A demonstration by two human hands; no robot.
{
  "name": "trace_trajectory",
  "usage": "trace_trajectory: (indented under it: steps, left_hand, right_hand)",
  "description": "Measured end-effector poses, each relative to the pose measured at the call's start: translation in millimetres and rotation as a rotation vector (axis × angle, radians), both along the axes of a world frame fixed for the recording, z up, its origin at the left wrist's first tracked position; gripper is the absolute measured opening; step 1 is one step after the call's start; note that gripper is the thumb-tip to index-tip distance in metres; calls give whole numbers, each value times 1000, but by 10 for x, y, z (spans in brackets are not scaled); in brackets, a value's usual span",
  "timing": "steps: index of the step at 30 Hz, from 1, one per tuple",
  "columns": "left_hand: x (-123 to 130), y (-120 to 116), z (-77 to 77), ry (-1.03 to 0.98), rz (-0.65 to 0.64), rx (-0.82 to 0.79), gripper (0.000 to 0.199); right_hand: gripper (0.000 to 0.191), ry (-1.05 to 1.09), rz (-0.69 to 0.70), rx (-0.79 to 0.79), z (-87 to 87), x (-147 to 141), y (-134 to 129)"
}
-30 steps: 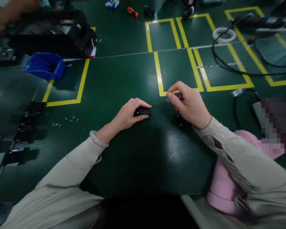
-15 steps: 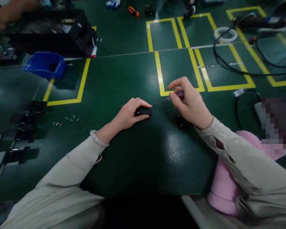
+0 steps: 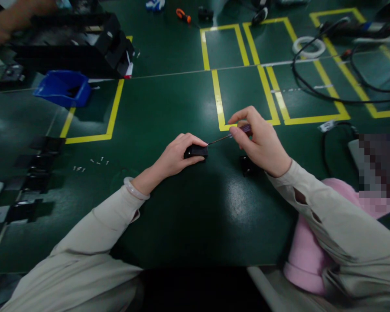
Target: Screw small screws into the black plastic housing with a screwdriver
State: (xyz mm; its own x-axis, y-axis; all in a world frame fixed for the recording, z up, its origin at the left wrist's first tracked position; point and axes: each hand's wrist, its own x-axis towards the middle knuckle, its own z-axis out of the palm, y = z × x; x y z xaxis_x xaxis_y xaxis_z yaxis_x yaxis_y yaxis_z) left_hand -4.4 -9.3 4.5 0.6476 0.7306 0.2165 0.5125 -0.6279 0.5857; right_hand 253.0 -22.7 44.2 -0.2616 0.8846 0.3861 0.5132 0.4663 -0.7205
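My left hand grips a small black block-like part on the green table, thumb on its near side and fingers on its far side. From the right, my right hand holds a screwdriver with a dark purplish handle, the index finger lifted off it. The thin shaft slants down to the left, and its tip meets the right end of the black part, where a tiny bright spot shows. Another black part lies under my right wrist, partly hidden. Several small screws are scattered left of my left hand.
A blue bin stands at the left before a long black housing, with another person's arm behind. Several black parts line the left side. Cables, a white ring and an orange-handled tool lie farther back.
Both hands, the black part and the screwdriver hold almost the same position. The whole view has shifted very slightly.
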Motion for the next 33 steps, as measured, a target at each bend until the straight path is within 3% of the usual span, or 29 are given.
trace_trajectory:
  steps: [33]
  left_hand:
    - [-4, 5, -3, -1, -1, 7, 29]
  right_hand:
    - [11, 3, 9, -35, -13, 25, 17]
